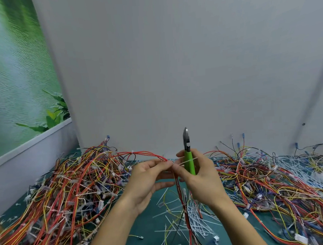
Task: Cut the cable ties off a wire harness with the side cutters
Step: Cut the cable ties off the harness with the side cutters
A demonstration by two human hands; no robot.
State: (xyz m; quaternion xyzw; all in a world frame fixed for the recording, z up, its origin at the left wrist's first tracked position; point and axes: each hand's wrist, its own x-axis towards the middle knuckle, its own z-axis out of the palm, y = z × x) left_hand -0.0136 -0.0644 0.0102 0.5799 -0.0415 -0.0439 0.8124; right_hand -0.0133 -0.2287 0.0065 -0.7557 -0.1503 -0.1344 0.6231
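My left hand [148, 180] pinches a red wire harness [145, 154] at its raised bend, in the middle of the view. My right hand [201, 174] grips the green-handled side cutters [188, 154] with the steel jaws pointing straight up. The thumb and forefinger of that hand also pinch a white cable tie [187, 161] that sticks out to the right across the handle. Both sets of fingertips meet at the harness. From there the harness's wires hang down between my forearms to the green mat [144, 227].
A big heap of tangled red, yellow and orange harnesses [63, 196] lies at the left, another heap [274, 183] at the right. Loose white cut ties [197, 222] litter the mat below my hands. A grey wall panel [173, 74] stands close behind.
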